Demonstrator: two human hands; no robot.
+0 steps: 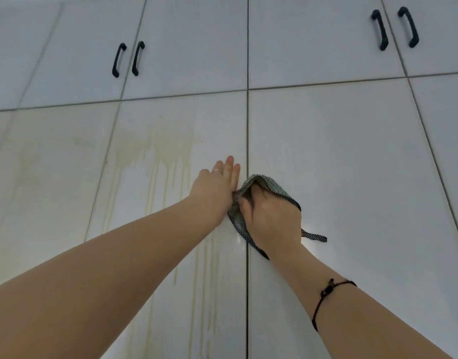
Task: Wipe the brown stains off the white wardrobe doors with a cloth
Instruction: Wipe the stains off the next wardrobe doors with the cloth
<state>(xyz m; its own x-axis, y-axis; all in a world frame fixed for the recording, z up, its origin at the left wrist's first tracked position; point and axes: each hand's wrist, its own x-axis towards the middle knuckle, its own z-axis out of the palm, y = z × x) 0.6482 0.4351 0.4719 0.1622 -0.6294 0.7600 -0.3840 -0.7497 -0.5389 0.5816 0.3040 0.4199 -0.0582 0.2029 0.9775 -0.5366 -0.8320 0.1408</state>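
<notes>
- View looks up along white wardrobe doors (339, 164); lower row of tall doors, upper doors (196, 47) above a horizontal gap.
- Left hand (217, 187): palm flat on the lower door just left of the vertical seam (247, 125). Fingers (230, 164) straight and together, pointing up the door, gripping nothing. Thin ring (216, 171) on one finger.
- Right hand (272, 216): just right of that seam, beside the left hand, the two close to touching at the seam. Fingers curled in, clutching a bunched cloth (273, 186).
- Cloth: grey-green with dark dotted edging. It arches over the right fingers at the top, a fold hangs down between the two hands across the seam, and a strip of edging trails out to the right below the hand. Cannot tell how much of it lies against the door.
- Stains (160, 151): pale brown-yellow, a smeared patch near the top edge of the door left of the seam, with thin drip lines running down from it. More streaks lower on the same door, past the left forearm towards the bottom edge. Fainter marks on the next door to the left.
- Door right of the seam, under the right hand: no marks that I can make out.
- Black cord bracelet (323, 296) on the right wrist.
- Black handles (119, 60) in two pairs on the upper doors, one pair up left, one near the top right corner.
</notes>
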